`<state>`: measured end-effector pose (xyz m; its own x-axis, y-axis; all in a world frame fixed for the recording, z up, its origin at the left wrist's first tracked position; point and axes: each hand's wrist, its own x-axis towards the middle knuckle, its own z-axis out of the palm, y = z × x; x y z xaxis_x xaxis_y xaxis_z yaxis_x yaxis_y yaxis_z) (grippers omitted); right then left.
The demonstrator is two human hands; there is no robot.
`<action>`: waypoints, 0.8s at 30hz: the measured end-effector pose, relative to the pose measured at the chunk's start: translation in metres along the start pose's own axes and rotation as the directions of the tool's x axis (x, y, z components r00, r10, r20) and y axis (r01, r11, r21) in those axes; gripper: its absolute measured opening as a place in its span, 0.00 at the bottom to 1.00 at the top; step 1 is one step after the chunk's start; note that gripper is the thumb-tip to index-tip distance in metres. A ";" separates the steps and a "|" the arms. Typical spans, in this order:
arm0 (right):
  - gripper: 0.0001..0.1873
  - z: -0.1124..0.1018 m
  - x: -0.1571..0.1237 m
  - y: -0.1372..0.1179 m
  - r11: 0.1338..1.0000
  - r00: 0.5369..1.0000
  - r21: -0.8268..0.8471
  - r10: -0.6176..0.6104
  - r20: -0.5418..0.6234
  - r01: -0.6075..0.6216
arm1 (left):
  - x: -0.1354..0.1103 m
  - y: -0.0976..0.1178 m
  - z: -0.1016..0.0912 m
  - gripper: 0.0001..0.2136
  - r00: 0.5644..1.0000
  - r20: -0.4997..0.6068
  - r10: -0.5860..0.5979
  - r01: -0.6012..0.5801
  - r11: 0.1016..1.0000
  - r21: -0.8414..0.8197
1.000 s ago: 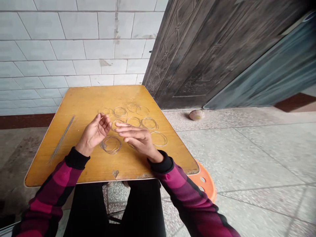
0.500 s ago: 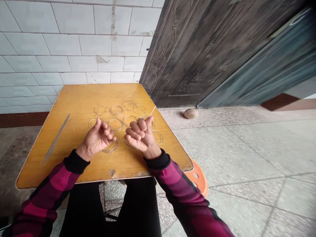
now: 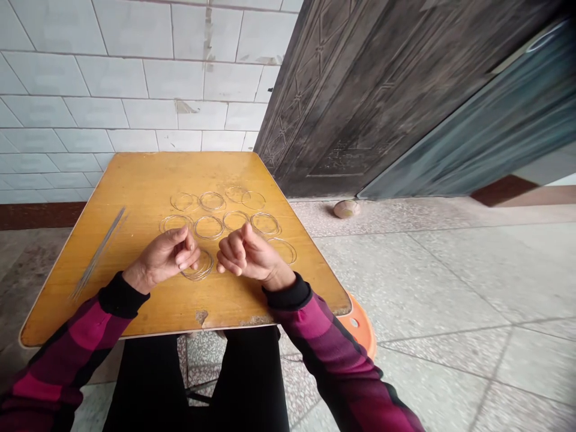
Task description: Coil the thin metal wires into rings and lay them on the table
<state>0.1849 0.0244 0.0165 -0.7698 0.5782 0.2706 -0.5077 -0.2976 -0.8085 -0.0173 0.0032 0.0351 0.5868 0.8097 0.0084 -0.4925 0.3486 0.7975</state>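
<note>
My left hand point(image 3: 173, 255) is closed over the yellow table, thumb pressed to the curled fingers. What it pinches is too thin or too hidden to make out. Level with it, a short gap to the right, my right hand point(image 3: 245, 255) is also closed, thumb against the bent forefinger. A thin wire stuck up from this pinch a moment ago; its line is hard to see now. Partly behind my left fingers lies a coiled wire ring point(image 3: 200, 267). Another wire ring point(image 3: 285, 251) shows past my right hand. Further wire rings point(image 3: 209, 227) lie in rows beyond both hands.
A bundle of straight wires point(image 3: 99, 252) lies on the left of the wooden table point(image 3: 148, 174). An orange stool point(image 3: 360, 324) stands under the right front corner. A tiled wall point(image 3: 175, 78) and a dark carved door point(image 3: 342, 120) rise behind. A roundish object point(image 3: 346, 209) sits on the floor.
Both hands have come lower and slightly left, and my right hand has turned inward. The wire tip above my right thumb no longer shows. Rings behind the right hand are more exposed.
</note>
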 end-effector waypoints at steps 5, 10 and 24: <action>0.23 -0.008 0.005 0.001 0.992 0.994 0.064 0.111 -0.018 -0.109 | -0.005 0.005 -0.009 0.13 1.000 -0.012 -0.017 0.017 1.000 -0.002; 0.26 -0.012 0.008 -0.005 0.973 0.973 -0.003 0.229 0.032 -0.229 | -0.007 0.005 -0.015 0.15 0.999 -0.030 -0.044 0.047 0.996 0.080; 0.25 -0.012 0.012 -0.020 0.915 0.927 -0.151 0.367 -0.073 -0.374 | -0.007 0.008 -0.010 0.18 0.996 -0.084 -0.030 0.052 0.960 0.275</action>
<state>0.1903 0.0460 0.0298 -0.8722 0.4819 -0.0842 -0.1181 -0.3744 -0.9197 -0.0317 0.0047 0.0354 0.5455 0.8355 -0.0659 -0.2657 0.2470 0.9319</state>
